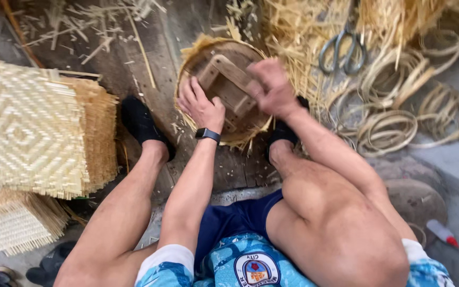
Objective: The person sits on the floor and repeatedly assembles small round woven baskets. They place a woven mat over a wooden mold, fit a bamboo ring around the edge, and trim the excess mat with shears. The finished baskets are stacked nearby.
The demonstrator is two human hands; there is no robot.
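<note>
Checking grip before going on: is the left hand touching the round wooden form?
Touching. The head view shows the left hand lying flat on the round wooden form, fingers over its left rim.

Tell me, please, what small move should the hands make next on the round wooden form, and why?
Probably press the left hand down along the rim of the round wooden form, tucking the woven strips tighter. Frayed strips stick out loosely below the form's near edge, while the right hand already rests on top, seemingly steadying it.
</note>
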